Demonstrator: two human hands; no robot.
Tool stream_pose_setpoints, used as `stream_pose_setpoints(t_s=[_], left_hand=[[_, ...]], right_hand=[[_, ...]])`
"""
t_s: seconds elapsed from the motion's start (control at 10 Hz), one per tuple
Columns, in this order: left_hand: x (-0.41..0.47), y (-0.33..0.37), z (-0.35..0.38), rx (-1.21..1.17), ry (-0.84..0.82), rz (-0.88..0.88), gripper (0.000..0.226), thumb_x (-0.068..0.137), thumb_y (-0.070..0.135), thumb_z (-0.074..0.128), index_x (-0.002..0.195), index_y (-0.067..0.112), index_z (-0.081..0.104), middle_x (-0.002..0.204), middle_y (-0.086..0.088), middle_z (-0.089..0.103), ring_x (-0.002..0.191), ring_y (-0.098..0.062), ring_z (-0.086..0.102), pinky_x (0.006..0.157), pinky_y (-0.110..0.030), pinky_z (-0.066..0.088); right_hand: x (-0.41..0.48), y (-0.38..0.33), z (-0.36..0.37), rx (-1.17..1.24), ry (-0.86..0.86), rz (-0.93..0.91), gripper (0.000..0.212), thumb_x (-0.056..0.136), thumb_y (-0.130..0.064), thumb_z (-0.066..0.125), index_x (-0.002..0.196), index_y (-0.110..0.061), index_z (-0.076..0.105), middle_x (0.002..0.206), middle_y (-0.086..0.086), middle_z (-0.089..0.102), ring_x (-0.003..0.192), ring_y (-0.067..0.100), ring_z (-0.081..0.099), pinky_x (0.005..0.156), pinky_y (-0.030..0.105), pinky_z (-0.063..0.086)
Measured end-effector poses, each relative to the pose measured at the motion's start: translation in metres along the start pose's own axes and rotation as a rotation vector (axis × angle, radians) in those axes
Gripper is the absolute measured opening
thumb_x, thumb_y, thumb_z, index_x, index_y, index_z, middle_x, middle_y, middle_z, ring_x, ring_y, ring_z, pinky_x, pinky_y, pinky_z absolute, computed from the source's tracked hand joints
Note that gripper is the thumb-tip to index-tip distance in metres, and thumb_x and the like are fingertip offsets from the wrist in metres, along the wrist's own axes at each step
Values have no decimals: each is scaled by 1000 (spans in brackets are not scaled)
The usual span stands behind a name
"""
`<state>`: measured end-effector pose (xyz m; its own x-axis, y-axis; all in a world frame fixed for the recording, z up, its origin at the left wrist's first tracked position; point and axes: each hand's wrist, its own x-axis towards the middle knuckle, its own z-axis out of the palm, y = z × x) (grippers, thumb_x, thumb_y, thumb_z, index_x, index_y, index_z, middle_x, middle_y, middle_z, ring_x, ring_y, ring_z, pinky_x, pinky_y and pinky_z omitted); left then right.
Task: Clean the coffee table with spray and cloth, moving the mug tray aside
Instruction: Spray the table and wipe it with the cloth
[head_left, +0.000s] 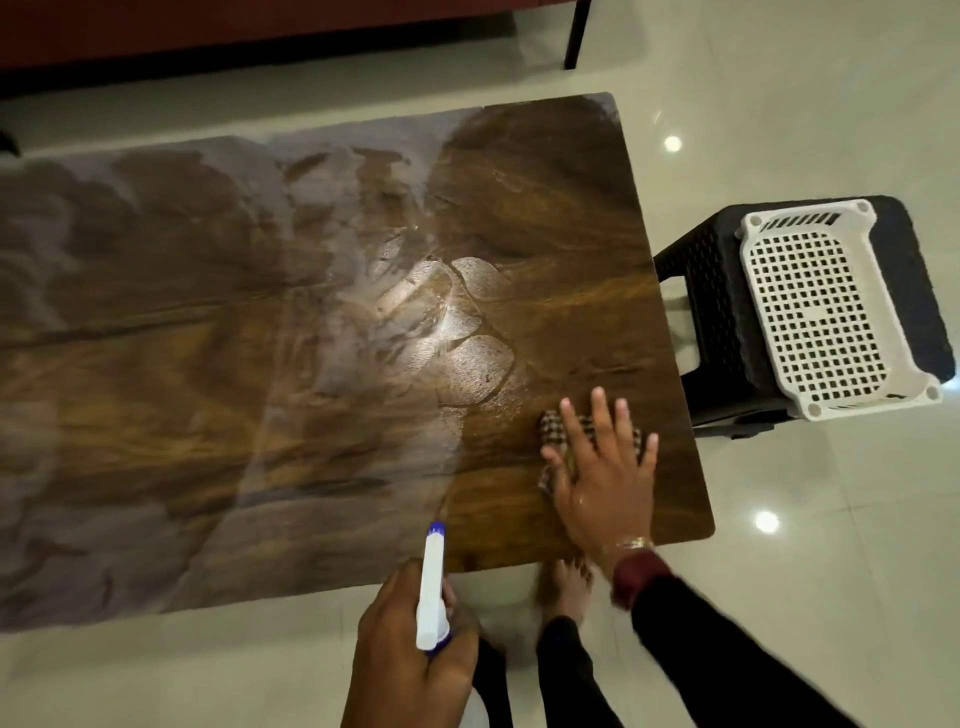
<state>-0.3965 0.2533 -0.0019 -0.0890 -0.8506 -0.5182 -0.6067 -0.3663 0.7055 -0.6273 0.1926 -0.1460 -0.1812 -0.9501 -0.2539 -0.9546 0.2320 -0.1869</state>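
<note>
The dark wooden coffee table (156, 415) fills most of the view, its top streaked with wet smears and glare near the middle. My right hand (602, 467) lies flat with fingers spread on a checked cloth (553, 434), pressing it to the table near the near right corner. My left hand (410, 654) is below the table's near edge and grips a white spray bottle with a blue nozzle (432, 587), nozzle pointing toward the table. The white perforated tray (815, 306) lies on a black stool (717, 322) right of the table; no mugs show.
Glossy pale floor tiles (805, 597) surround the table. My bare foot (566, 587) and dark trouser legs stand just below the near edge. A dark red piece of furniture with a black leg (576, 36) runs along the far side.
</note>
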Motion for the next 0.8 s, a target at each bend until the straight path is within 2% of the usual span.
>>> stream_pose_setpoints(t_s=[0.1,0.2,0.3,0.4,0.5,0.6,0.7,0.8], left_hand=[[2,-15,-4,-44,76,-48,40,70,30,69,108,38,60,97,19,67,87,-7,64,83,-17,53],[3,-9,-13,-33,105,-114,30,60,19,68,74,45,61,82,25,66,73,5,62,66,-6,47],[9,-14,-29,-115,156,-181,23,56,27,68,74,42,65,71,11,67,63,-5,63,61,-21,53],[16,-16,-54,-138,167,-139,37,64,47,65,101,41,67,95,0,73,87,-17,70,79,-38,61],[28,-13,-77,-187,208,-148,24,59,28,67,81,39,67,76,-7,68,70,-18,67,71,-46,60],[41,-9,-100,-213,199,-133,19,60,20,63,78,26,65,68,-10,63,59,-20,63,61,-41,56],[56,0,-120,-176,213,-63,26,61,20,62,86,25,68,72,-3,64,66,-16,65,60,-21,49],[72,11,-131,-189,216,-61,18,61,19,62,79,18,64,65,-7,60,58,-24,61,54,-22,48]], right_hand=[[53,-44,-11,28,50,62,61,105,-61,23,161,-36,25,173,1,11,158,33,8,121,67,12],[54,-114,7,7,44,-133,62,105,-57,26,162,-32,24,172,3,10,158,35,7,122,66,6],[0,-170,35,21,-40,-468,66,101,-55,31,161,-29,28,172,4,13,157,35,11,118,68,23],[-58,-162,51,-46,-115,-649,63,98,-49,33,159,-31,32,171,1,17,156,29,21,113,62,37],[-60,-123,25,-5,-173,-550,66,93,-56,51,155,-38,38,169,1,20,153,27,29,110,69,37],[21,-78,5,-46,-61,-296,62,100,-61,36,158,-40,29,171,3,17,156,30,19,116,71,23],[121,-81,-17,27,47,61,64,103,-62,23,160,-35,28,172,4,15,157,32,12,119,69,18],[179,-139,-22,62,98,157,68,103,-58,21,161,-24,28,171,9,17,157,37,11,118,69,16]])
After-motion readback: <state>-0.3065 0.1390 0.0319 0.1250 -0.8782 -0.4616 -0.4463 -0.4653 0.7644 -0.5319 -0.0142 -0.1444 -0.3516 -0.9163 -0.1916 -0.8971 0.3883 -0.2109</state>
